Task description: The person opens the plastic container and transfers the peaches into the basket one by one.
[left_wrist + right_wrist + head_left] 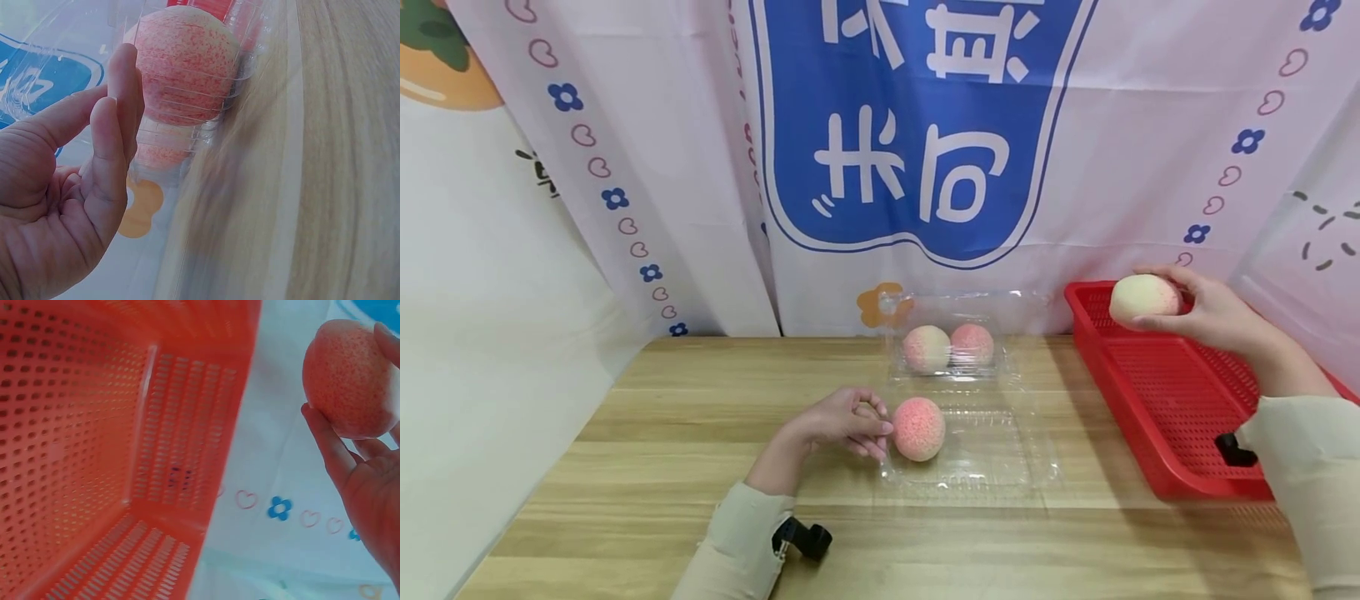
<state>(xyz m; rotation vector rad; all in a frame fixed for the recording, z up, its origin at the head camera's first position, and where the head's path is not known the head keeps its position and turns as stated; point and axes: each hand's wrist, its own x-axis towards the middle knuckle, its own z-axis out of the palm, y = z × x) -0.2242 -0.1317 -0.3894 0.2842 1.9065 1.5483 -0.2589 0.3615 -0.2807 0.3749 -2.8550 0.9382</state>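
The left forearm (730,546) slants forward and to the right behind the left wrist (771,467). The left hand (850,422) points toward the right hand's side, its fingers (106,137) loosely extended with a slight bend. Well apart to its right and farther forward, the right hand (1213,312) grips, thumb (1159,323) and curved fingers opposed. Behind it, the right forearm (1307,475) slants forward and leftward.

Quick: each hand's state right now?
Left hand: at the clear plastic container's edge; gripping or not, cannot tell.
Right hand: holding a round cream-and-pink ball.
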